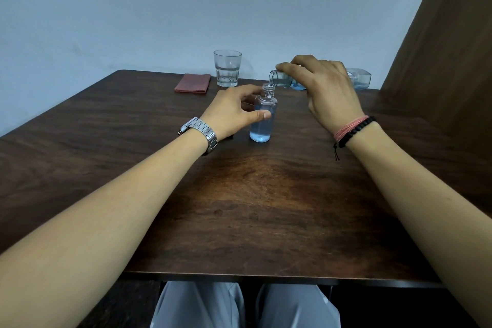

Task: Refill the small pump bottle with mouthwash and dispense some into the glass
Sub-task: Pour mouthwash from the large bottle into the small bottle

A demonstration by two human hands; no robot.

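Plain domestic room, dark wood-grain counter (239,194) against a bare pale wall (133,8), brown curtain (447,48) at right, drinking glass (227,69), folded cloth (192,83)

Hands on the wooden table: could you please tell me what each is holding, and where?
Left hand grips the small clear pump bottle by its body; right hand holds the tilted large clear mouthwash bottle near its neck.

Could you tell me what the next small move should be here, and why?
Probably tip the large mouthwash bottle back upright with the right hand soon. Blue liquid already fills the small bottle to about its shoulder, the left hand steadies it, and its neck is narrow, so more pouring risks overflow.
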